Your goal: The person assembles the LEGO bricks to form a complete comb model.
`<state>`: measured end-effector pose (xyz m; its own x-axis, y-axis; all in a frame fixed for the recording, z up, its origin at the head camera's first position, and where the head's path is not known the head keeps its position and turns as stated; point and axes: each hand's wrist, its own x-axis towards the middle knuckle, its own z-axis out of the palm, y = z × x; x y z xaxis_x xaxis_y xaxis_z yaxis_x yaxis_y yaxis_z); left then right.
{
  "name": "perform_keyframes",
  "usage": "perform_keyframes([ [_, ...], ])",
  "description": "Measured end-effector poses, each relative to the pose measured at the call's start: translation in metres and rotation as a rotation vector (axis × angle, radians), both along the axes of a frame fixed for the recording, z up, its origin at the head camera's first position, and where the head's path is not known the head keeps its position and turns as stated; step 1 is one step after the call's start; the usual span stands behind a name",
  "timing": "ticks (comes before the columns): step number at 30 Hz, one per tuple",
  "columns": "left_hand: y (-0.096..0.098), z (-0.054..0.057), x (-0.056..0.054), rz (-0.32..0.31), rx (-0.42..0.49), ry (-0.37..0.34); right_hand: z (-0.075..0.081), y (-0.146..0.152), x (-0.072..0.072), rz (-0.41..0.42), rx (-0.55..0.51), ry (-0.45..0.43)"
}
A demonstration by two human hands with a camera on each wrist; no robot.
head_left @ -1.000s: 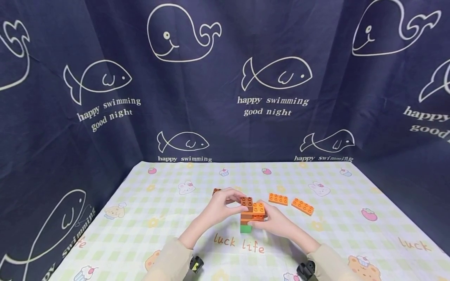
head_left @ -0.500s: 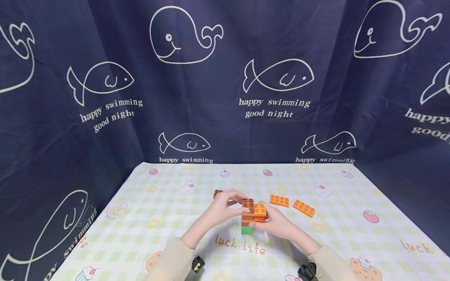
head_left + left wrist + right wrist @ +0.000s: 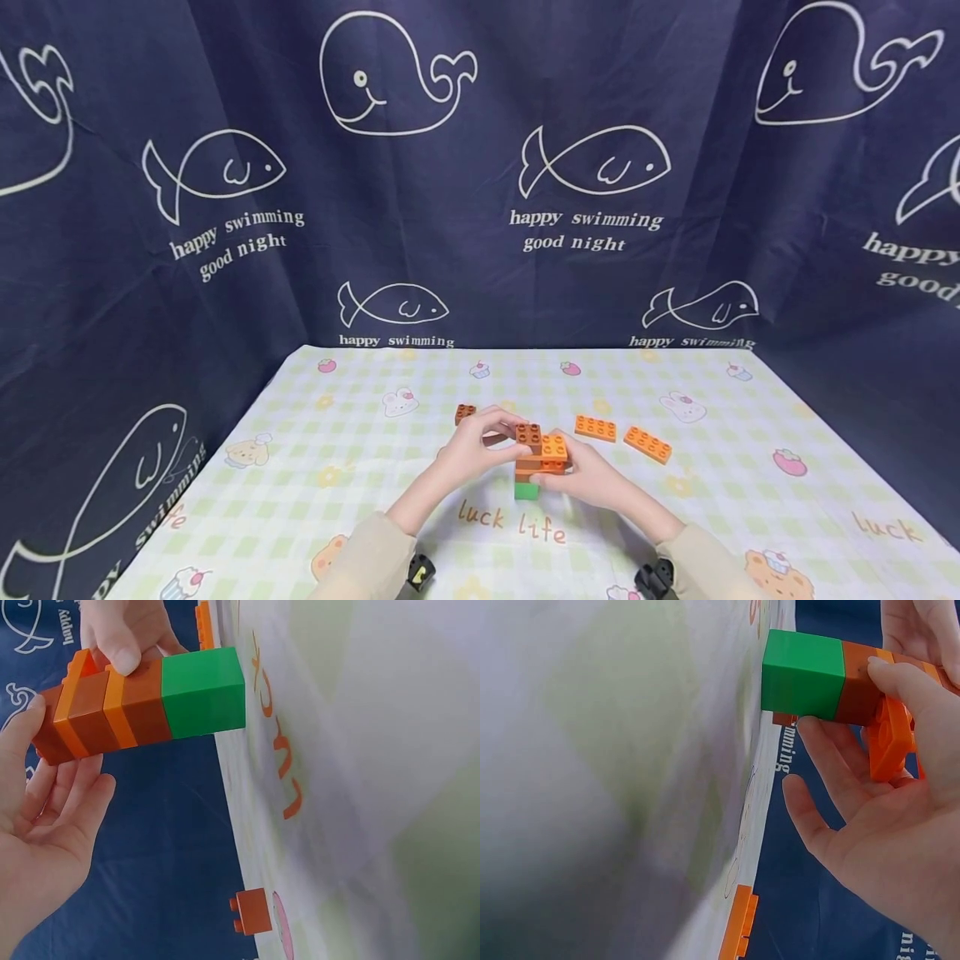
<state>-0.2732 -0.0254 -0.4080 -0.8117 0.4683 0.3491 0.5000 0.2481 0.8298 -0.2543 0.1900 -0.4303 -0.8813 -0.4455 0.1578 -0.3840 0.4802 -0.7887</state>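
Left hand (image 3: 467, 450) is clamped on the brown brick (image 3: 528, 435) topping the brick tower (image 3: 90, 712), right hand (image 3: 588, 473) lower, just above its green base (image 3: 527, 492), presumably for steadiness.

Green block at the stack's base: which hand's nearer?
Right. The right hand grips the stack just above the green block; the left hand is farther up, pinching the brown brick at the top.
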Motion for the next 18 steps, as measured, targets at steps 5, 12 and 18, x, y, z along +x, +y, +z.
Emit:
perform_keyframes([
  [5, 0.0001, -0.0022, -0.0013, 0.002, 0.01, -0.017, 0.0013, 0.0006, 0.0009, 0.006, 0.006, -0.002],
  [12, -0.0002, -0.0039, -0.0023, 0.016, -0.004, -0.026, 0.0036, 0.0002, 0.0025, 0.026, -0.026, -0.003],
  [18, -0.0012, -0.0041, -0.0018, 0.057, -0.085, -0.023, 0.004, -0.0004, 0.0029, 0.027, -0.015, 0.0],
])
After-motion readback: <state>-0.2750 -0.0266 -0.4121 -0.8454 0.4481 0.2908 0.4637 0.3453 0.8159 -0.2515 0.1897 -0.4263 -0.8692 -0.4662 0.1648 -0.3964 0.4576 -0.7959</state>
